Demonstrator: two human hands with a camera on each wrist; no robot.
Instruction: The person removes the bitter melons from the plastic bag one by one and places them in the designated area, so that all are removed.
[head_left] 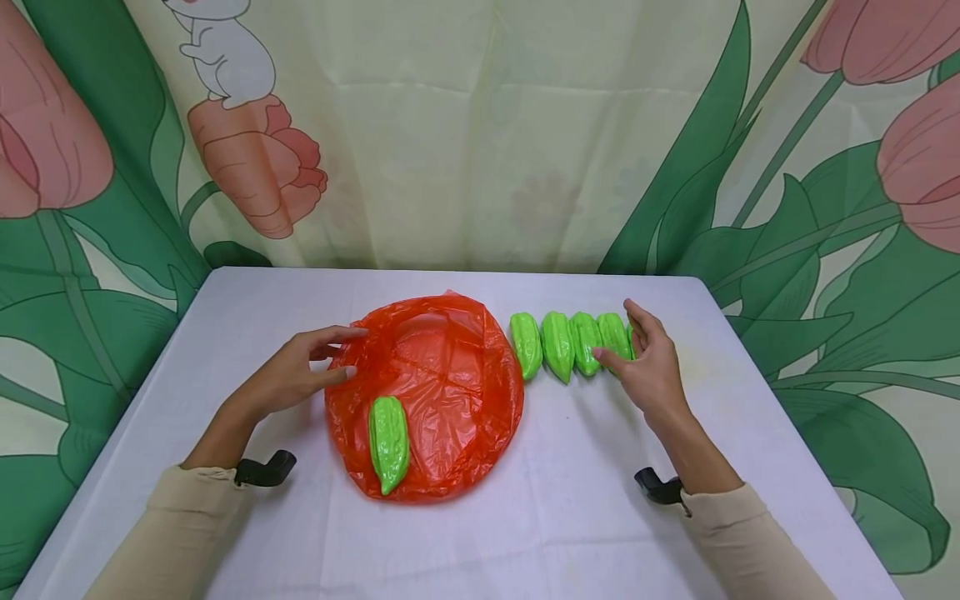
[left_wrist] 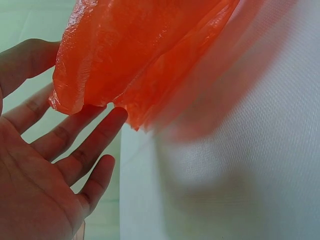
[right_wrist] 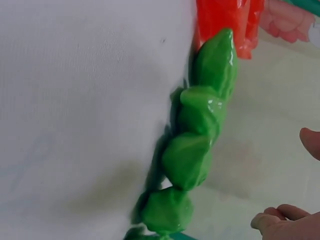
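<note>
A round, wide-mouthed red plastic bag is spread on the table. One glossy green ridged fruit, like a bitter melon, lies in its lower left part. My left hand is at the bag's left rim, fingers extended and parted from the thumb; in the left wrist view the fingertips touch the red plastic. Several more green bitter melons form a row right of the bag. My right hand hovers over the row's right end, thumb and fingers apart, with nothing visibly held. It partly hides the last melon.
A white cloth covers the table. Behind it hangs a curtain printed with tulips, leaves and a rabbit on a carrot. In the right wrist view, the melon row reaches up to the bag's edge.
</note>
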